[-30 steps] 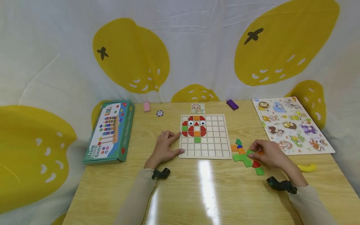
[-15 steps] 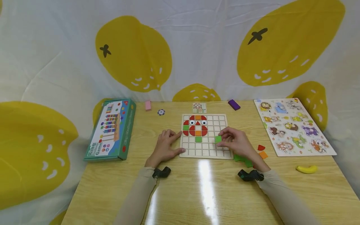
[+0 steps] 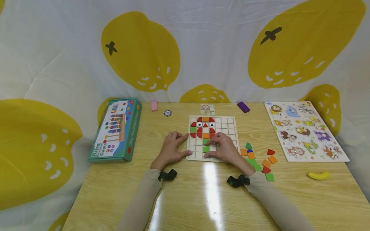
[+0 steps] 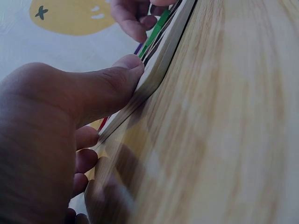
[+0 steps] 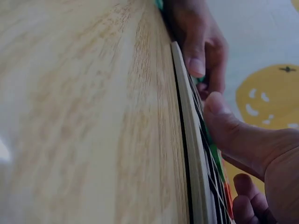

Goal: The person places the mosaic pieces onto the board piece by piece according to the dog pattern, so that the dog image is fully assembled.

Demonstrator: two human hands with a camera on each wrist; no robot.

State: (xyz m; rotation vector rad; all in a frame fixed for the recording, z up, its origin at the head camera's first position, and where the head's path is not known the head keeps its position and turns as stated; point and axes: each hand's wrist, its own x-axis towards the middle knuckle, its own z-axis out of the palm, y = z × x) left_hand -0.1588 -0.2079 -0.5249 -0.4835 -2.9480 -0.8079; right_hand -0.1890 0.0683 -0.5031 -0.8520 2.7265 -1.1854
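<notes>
A square wooden grid board [image 3: 228, 149] lies on the table with red, orange and green tiles and two eye tiles set in it. My left hand [image 3: 170, 150] rests at the board's left side, its index fingertip and thumb [image 4: 117, 77] spread along the edge. My right hand [image 3: 225, 150] reaches over the board's lower part. Its index finger and thumb [image 5: 229, 123] stand apart on either side of a green square tile [image 3: 206, 149], which lies flat in a cell directly below another green tile [image 3: 205, 141].
Loose tiles [image 3: 251, 163] are scattered right of the board. A picture card [image 3: 207, 109] lies behind it. An animal puzzle [image 3: 307, 131] and banana [image 3: 318, 175] are on the right, a game box [image 3: 115, 130] on the left. Pink [image 3: 154, 106] and purple blocks [image 3: 243, 107] and a chip [image 3: 167, 113] lie behind.
My right hand picked a green tile from the loose tiles, carried it left across the board and set it in a cell below the other green one. The left hand stayed at the board's edge.
</notes>
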